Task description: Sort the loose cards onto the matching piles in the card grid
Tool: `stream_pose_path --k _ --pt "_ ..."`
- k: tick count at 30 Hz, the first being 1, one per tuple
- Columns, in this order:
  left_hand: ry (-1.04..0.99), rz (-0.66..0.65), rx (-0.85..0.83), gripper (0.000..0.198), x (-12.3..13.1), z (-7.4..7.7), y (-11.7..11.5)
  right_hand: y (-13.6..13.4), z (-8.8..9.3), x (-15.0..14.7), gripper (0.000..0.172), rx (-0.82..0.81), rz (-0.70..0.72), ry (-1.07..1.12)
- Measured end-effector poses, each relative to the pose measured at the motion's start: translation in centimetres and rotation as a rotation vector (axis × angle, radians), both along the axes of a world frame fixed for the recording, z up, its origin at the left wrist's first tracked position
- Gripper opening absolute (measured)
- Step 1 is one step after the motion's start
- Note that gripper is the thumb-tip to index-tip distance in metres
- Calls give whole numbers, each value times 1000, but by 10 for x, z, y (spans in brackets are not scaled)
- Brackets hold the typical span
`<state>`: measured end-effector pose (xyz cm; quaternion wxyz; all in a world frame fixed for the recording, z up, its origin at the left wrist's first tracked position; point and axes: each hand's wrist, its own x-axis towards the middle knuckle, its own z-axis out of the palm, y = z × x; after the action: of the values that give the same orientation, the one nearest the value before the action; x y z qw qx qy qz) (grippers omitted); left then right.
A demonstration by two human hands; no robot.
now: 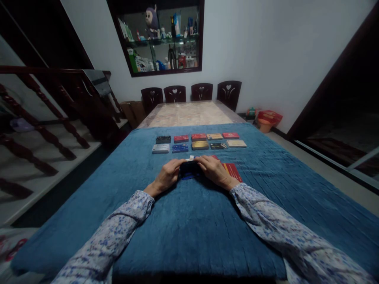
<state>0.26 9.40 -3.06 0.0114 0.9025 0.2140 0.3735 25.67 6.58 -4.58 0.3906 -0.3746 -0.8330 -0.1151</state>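
My left hand (pixel 168 173) and my right hand (pixel 215 170) are closed on opposite sides of a small dark blue packet (pixel 190 170), low over the blue cloth (pixel 189 221). Something white (pixel 192 158) shows at its top edge between my fingertips; I cannot make out what it is. Beside and partly behind my right hand lies a flat red sheet or envelope with a yellow stripe (pixel 232 172). Beyond my hands, small stacks of cards stand in two rows, among them a gold stack (pixel 200 145), a blue stack (pixel 180 148) and a silver stack (pixel 160 148).
Past the cloth, the bare stone tabletop (pixel 189 113) reaches to several dark wooden chairs (pixel 201 91) by the wall. A wooden railing (pixel 56 114) runs along the left. At the right stands an orange bin (pixel 264 125) with a red bag.
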Motion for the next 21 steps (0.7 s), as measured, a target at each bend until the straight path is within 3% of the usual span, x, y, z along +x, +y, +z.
stream_pose_path --k 7,21 --pt "7 20 -81 48 3 -4 2 2 -3 -2 46 -66 23 -40" --pt "-4 23 -94 60 8 -9 7 6 -9 -2 59 -80 11 -71"
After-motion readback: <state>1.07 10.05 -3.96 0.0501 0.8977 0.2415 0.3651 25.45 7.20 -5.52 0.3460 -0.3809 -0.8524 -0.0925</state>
